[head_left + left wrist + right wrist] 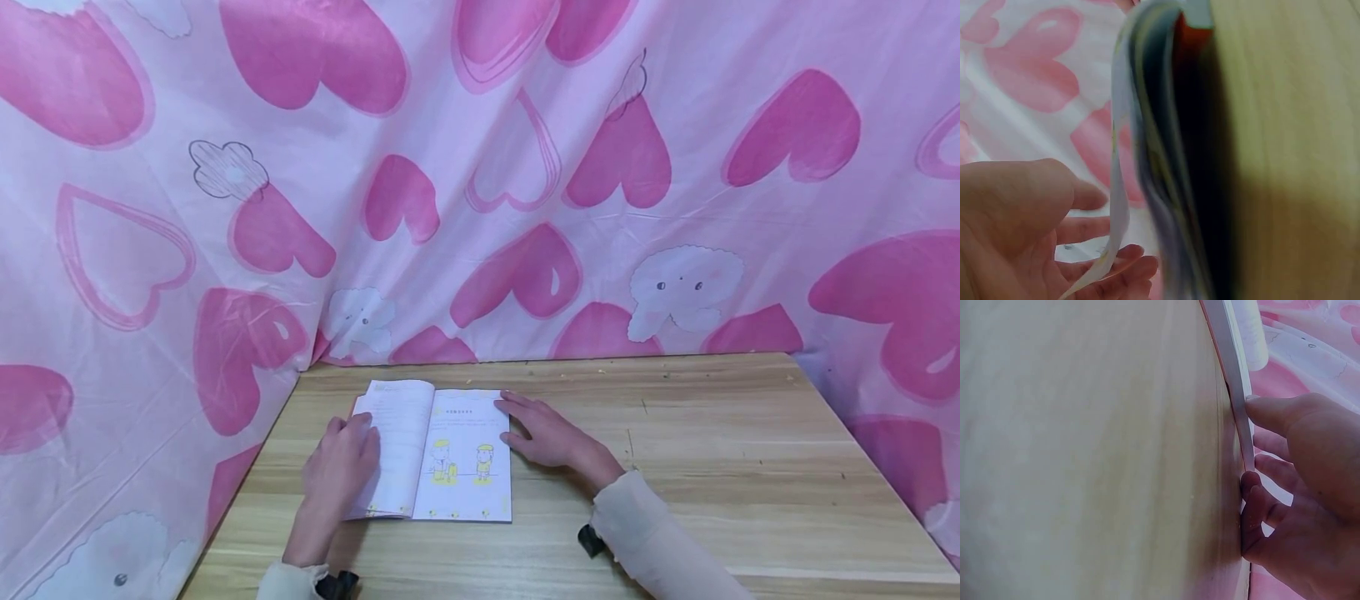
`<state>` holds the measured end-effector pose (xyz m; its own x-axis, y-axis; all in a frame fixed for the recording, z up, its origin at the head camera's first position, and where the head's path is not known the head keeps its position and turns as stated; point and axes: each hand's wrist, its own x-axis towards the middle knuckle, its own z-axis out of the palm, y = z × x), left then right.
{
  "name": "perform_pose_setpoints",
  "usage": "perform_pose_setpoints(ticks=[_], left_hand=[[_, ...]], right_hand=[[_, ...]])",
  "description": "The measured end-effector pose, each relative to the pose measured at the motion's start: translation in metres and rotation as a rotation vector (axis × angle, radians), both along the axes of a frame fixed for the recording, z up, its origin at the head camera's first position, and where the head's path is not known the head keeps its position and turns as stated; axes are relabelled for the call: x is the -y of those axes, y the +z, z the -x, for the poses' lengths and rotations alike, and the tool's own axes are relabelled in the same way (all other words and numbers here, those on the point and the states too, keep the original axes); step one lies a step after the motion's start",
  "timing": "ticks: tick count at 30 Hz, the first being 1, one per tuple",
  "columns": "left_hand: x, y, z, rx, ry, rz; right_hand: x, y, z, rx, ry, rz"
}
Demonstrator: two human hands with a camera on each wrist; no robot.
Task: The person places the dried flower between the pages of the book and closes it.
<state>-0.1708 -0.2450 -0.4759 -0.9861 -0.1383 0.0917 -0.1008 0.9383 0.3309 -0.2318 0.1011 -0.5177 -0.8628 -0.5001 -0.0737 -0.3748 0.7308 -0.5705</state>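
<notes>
A book (pixel 468 454) lies spread on the wooden table, its right page carrying yellow-and-white cartoon figures below a few lines of print. My left hand (pixel 341 458) rests on the outer part of the left page, fingers bent loosely. In the left wrist view, the thumb (pixel 1088 195) is right at a loose bowed page (pixel 1121 215), and some fingertips show beyond that page's lower edge. My right hand (pixel 551 429) reaches in from the right, fingertips on the right page's upper outer edge. In the right wrist view, the thumb (pixel 1269 412) touches the book's edge (pixel 1238 394).
The wooden table (pixel 712 467) extends far to the right of the book. Behind and on the left hangs a pink curtain (pixel 420 275) with hearts, meeting the table's back edge. Small dark marks and crumbs dot the tabletop. Both sleeves (pixel 660 533) are pale, with black straps at the wrists.
</notes>
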Motion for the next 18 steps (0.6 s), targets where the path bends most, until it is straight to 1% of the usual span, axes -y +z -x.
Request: perform_pose_setpoints(ticks=[3, 5, 10, 13, 14, 15, 16, 18], left_hand=[[0.003, -0.006, 0.003, 0.054, 0.010, 0.021], [0.006, -0.010, 0.004, 0.071, 0.009, 0.033], [0.011, -0.016, 0.008, 0.063, 0.001, 0.077], [0.011, -0.016, 0.008, 0.055, -0.005, 0.103], [0.011, -0.016, 0.008, 0.047, -0.005, 0.103], [0.010, -0.016, 0.008, 0.023, -0.011, 0.102], [0.009, -0.017, 0.008, -0.015, -0.025, 0.096], [0.004, -0.018, 0.009, -0.124, -0.075, 0.078]], right_hand=[[0.000, 0.000, 0.000, -0.002, -0.001, 0.000], [0.000, 0.000, 0.000, -0.003, -0.002, 0.000], [0.001, 0.001, -0.001, 0.002, -0.004, 0.009], [0.001, 0.001, -0.001, 0.005, -0.005, 0.017], [0.001, 0.001, -0.001, 0.003, -0.004, 0.019], [0.001, 0.001, -0.001, 0.004, -0.005, 0.019], [0.001, 0.001, -0.001, 0.003, -0.005, 0.022], [0.001, 0.001, -0.001, 0.003, -0.005, 0.023]])
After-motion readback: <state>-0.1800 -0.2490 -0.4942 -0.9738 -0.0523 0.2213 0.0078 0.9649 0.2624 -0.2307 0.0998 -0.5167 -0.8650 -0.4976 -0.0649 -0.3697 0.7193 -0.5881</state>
